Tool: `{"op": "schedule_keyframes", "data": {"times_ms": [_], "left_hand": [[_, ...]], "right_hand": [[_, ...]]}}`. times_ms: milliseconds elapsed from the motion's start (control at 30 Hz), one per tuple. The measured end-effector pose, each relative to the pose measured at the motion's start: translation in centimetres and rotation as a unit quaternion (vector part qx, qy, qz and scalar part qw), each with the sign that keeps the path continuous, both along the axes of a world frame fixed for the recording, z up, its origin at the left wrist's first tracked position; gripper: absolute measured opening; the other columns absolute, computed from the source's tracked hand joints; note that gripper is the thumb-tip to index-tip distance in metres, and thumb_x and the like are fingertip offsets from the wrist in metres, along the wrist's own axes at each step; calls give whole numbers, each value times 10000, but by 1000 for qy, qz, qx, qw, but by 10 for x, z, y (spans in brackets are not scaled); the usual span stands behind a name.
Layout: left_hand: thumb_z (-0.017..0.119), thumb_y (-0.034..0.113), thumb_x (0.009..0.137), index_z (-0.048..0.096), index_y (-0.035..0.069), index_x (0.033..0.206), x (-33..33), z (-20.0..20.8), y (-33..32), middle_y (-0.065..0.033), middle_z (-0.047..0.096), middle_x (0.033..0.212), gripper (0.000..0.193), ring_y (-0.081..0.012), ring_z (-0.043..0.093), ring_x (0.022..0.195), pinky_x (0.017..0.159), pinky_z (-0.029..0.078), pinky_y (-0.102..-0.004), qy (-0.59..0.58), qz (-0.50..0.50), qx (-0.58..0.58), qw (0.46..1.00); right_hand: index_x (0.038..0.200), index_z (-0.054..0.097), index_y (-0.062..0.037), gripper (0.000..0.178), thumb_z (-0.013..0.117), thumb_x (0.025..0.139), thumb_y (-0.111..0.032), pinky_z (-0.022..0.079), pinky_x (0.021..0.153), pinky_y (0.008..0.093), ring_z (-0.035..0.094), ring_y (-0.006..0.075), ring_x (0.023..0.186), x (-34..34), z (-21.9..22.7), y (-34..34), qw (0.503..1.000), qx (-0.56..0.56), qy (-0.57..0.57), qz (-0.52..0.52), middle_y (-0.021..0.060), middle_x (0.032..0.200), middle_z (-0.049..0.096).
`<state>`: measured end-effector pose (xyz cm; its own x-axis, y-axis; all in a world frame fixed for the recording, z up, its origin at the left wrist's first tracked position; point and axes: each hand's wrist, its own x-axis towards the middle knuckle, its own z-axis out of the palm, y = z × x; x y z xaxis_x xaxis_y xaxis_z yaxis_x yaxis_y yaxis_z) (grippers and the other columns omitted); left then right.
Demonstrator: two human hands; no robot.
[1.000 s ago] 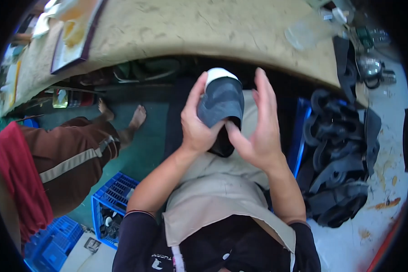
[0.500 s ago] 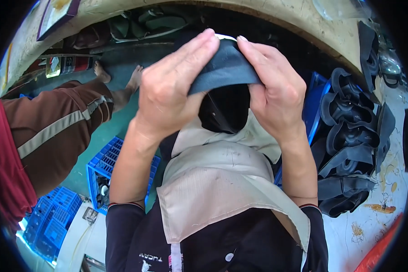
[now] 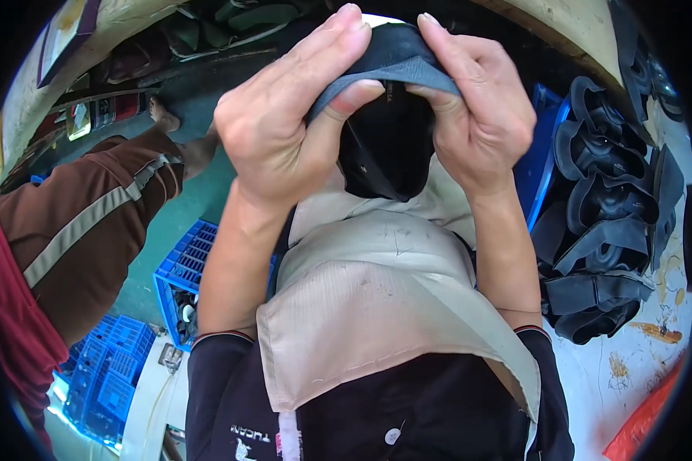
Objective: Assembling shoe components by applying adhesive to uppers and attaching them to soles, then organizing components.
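Up in front of my chest, both hands hold a black slipper (image 3: 384,157). Its wide dark blue-grey strap (image 3: 388,65) curves between my hands, and the black footbed hangs below, tapering toward me. My left hand (image 3: 284,115) is closed on the strap's left side, fingers over the outside and thumb pressed under the edge. On the right side my right hand (image 3: 484,115) grips it the same way, its thumb partly hidden beneath the edge. A white rim shows past the strap at the far end.
To the right, several black slippers (image 3: 603,200) lie in a row on a white surface (image 3: 619,399), beside a blue crate (image 3: 542,169). Blue crates (image 3: 188,253) stand on the left. A person in brown trousers (image 3: 92,223) is close by. A table edge (image 3: 561,46) curves ahead.
Both hands and the slipper have moved up and away from me. My thumbs now show at the strap's near edge, which is bent and folded outward.
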<state>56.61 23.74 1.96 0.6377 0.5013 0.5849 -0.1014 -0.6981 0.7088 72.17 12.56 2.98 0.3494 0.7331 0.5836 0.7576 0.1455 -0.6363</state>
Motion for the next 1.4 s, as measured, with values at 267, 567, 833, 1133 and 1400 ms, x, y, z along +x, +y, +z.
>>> {"op": "schedule_keyframes", "data": {"times_ms": [267, 567, 833, 1133, 1400], "left_hand": [[757, 58, 784, 750, -29, 910, -11, 47, -50, -170, 752, 1026, 154, -295, 710, 1057, 922, 568, -356, -92, 40, -305, 947], [780, 183, 844, 758, 1, 839, -29, 67, -45, -154, 754, 990, 184, -331, 715, 1010, 896, 576, -350, -39, -171, -310, 934], [692, 115, 901, 746, -54, 899, 8, 43, -17, -199, 738, 985, 178, -243, 701, 861, 792, 564, -288, -67, -93, -365, 924], [671, 107, 923, 732, -75, 958, 5, 70, -22, -159, 739, 961, 195, -137, 599, 730, 686, 509, -229, 6, -16, -573, 820], [668, 105, 921, 717, -65, 976, 21, 65, -10, -92, 703, 855, 186, -127, 588, 721, 679, 493, -223, 25, 61, -625, 778]], "right_hand": [[1012, 784, -37, 299, 827, 768, -203, 429, 583, 259, 519, 136, 670, -7, 69, -50, 990, -121, 69, 22, 54, 832, 643], [927, 770, -21, 240, 817, 806, -224, 448, 626, 267, 553, 144, 708, 10, 79, -66, 875, -199, 418, 141, 88, 860, 664], [913, 754, 10, 227, 776, 867, -212, 443, 658, 251, 562, 147, 727, -1, 61, -32, 916, -62, 389, 72, 130, 913, 692], [893, 739, 45, 228, 733, 906, -183, 457, 671, 244, 580, 163, 731, 3, 80, -28, 867, -174, 466, 32, 132, 902, 699], [865, 739, 29, 173, 731, 894, -141, 455, 631, 221, 564, 120, 688, 20, 62, 5, 832, -210, 513, 15, 71, 771, 673]]}}
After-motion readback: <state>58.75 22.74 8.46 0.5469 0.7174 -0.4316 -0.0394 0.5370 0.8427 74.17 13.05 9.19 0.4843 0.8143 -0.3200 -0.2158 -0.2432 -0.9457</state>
